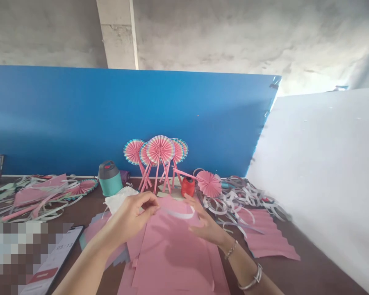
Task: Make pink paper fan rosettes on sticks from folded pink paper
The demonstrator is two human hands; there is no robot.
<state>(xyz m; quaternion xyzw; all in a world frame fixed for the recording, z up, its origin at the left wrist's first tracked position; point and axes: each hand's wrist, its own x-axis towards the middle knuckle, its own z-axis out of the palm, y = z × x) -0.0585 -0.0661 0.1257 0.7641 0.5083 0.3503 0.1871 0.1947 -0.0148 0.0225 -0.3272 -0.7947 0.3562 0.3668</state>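
My left hand [137,215] is closed, with thumb and forefinger pinching one end of a thin, curled white strip [180,214]. The strip arcs across toward my right hand [203,221], whose fingers are bent and apart, close to its other end. Whether the right fingertips touch it is hard to make out. Beneath both hands lies a stack of pink paper sheets [175,254]. Just beyond the right fingers is a red spool of thread [187,187]. A pink pleated paper fan [209,184] with a pink stick rests to the right of the spool.
Several pink paper fans [160,149] on sticks lean at the blue panel [80,110]. A teal-and-grey container [110,178] stands left of them. Tangled white strips [233,196] and creased pink paper [266,235] lie right. A phone [58,254] and paper scraps [43,190] lie left.
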